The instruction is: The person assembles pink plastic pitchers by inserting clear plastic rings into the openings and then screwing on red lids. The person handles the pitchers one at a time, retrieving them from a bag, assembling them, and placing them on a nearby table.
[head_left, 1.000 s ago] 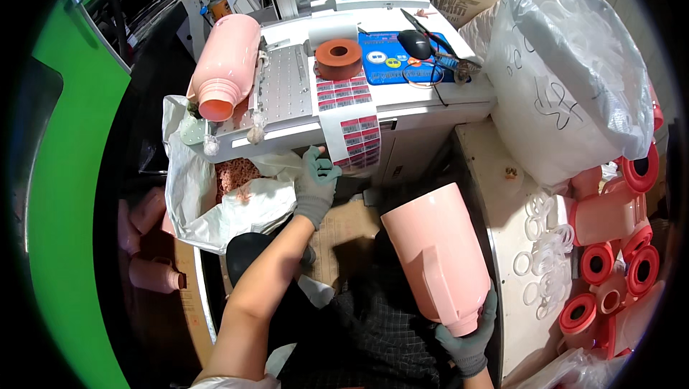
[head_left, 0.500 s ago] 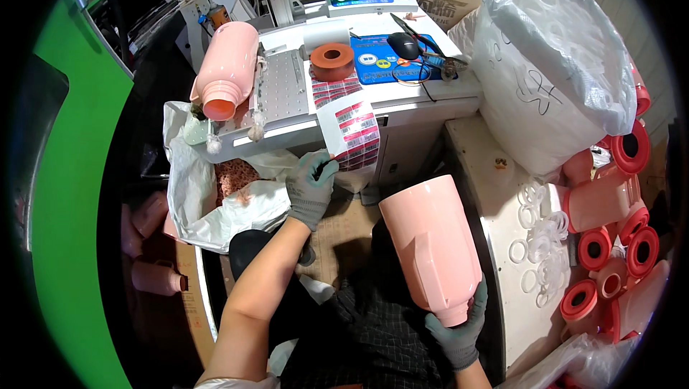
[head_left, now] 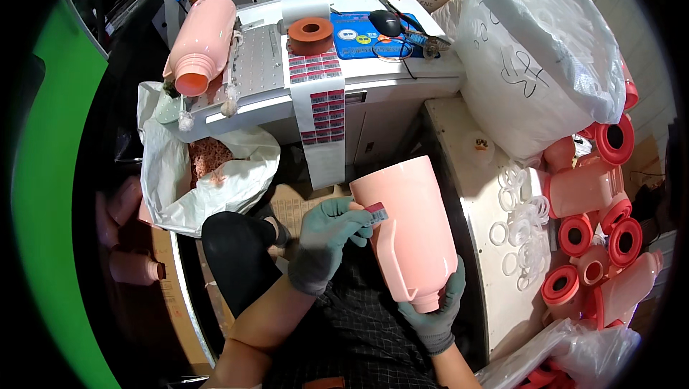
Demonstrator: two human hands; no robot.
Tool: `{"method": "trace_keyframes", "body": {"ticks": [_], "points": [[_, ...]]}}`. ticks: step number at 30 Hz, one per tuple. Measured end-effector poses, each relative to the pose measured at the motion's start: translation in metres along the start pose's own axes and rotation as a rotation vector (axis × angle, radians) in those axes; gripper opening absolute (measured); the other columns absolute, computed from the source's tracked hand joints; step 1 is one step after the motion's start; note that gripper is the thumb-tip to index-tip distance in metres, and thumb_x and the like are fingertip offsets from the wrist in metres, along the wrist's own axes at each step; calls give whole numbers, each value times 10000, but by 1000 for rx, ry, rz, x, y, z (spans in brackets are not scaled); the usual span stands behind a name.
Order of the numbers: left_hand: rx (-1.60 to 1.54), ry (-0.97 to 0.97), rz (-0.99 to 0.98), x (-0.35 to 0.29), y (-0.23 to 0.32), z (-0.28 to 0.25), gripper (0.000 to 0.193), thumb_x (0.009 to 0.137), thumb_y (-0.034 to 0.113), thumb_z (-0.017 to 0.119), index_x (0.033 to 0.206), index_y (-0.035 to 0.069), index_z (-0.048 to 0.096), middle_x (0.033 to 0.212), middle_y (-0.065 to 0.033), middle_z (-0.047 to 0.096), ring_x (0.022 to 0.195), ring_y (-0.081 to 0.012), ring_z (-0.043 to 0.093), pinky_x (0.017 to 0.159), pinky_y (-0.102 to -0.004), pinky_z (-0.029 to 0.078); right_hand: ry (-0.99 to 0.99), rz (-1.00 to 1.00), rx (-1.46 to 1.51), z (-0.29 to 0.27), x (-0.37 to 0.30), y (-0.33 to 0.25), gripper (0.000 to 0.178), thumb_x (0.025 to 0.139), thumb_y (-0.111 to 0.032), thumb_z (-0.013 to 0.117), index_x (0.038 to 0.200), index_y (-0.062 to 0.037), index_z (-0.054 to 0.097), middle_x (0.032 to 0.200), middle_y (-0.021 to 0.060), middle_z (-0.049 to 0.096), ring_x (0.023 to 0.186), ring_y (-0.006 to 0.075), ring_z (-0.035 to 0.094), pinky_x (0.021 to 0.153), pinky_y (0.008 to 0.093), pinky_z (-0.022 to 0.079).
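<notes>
My gloved left hand point(head_left: 324, 240) pinches a small red-and-white sticker label point(head_left: 376, 213) close beside the handle of a pink plastic jug point(head_left: 416, 227). My gloved right hand point(head_left: 439, 306) grips that jug around its neck, which tilts down toward me with the wide end up and away. From the machine's front edge hangs a white strip of labels point(head_left: 329, 118), several red-and-white stickers on it and a bare stretch at its lower end. A brown tape roll point(head_left: 311, 35) lies on the strip's upper part. Whether the label touches the jug I cannot tell.
Another pink jug point(head_left: 204, 41) lies on the machine's perforated plate point(head_left: 257, 59). A white sack point(head_left: 251, 156) with pinkish scraps sits below. At right are a big white bag point(head_left: 535, 66), clear rings point(head_left: 527, 224) on a bench, and several pink jugs with red rims point(head_left: 585, 191).
My left hand has come from the label strip toward the jug, carrying a label off it. The strip now hangs straighter. The jug has shifted slightly left and up in my right hand.
</notes>
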State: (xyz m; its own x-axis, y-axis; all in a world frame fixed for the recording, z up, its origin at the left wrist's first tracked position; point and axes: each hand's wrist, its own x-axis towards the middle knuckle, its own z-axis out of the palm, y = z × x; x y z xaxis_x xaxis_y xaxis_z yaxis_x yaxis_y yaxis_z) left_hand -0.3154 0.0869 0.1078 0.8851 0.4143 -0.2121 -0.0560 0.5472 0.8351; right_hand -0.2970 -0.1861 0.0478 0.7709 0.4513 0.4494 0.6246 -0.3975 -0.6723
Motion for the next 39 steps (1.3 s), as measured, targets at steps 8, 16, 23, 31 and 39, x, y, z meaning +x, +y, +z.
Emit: {"method": "trace_keyframes", "body": {"ticks": [8,16,23,31,39], "points": [[67,-6,49,-1,-1,4,115,963,85,661,953,-17,715,898,-63,719,742,-95,652,663,-222,515,8,-126,-106,-1,3,-5,1239,663,-250,984,1640,-206,222,1632,268,268,1448,419,427,1114,540,459],[1078,318,42,9,19,-71,487,771,432,888,1008,58,686,955,-89,688,743,-198,669,750,-365,548,-7,290,339,-7,0,-1,1134,704,-44,852,1630,16,201,1527,172,432,1345,276,512,1110,433,451],[2029,544,986,44,176,-170,327,906,220,692,1191,69,636,1154,-135,670,1036,-309,677,821,-425,556,200,225,575,10,78,-3,1111,709,-103,832,1625,14,215,1615,186,358,1427,302,460,1177,450,388],[2132,344,1495,67,200,-144,108,844,200,675,916,120,668,795,-28,574,826,-219,606,705,-392,493,172,-407,-77,45,213,-83,1026,679,-248,935,1551,-36,439,1582,288,379,1413,449,470,1124,487,449],[1353,-21,1044,-136,119,-90,289,724,282,870,935,124,752,929,-52,704,717,-237,680,586,-373,539,80,-889,-248,202,330,-185,896,704,-395,900,1500,-229,524,1500,215,510,1052,355,696,804,443,586]]}}
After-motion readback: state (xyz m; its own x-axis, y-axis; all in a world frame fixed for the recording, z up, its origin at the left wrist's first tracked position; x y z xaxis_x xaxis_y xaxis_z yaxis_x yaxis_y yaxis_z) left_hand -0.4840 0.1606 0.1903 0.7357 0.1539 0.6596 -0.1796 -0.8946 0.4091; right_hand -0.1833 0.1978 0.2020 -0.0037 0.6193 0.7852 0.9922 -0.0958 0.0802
